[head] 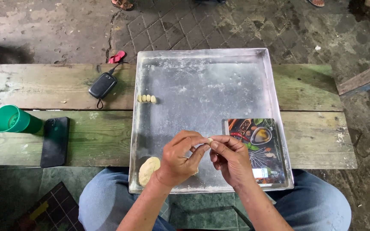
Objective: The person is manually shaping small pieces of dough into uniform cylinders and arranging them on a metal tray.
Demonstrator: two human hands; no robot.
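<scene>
Weathered wooden bench [43, 85] carries a floured metal tray [202, 85]. Left hand [180, 156] and right hand [230, 158] meet fingertip to fingertip above the tray's near edge, pinching a small dough piece [210, 140] between them; dough lump [148, 170] lies at the near-left corner, closest to the left hand.
</scene>
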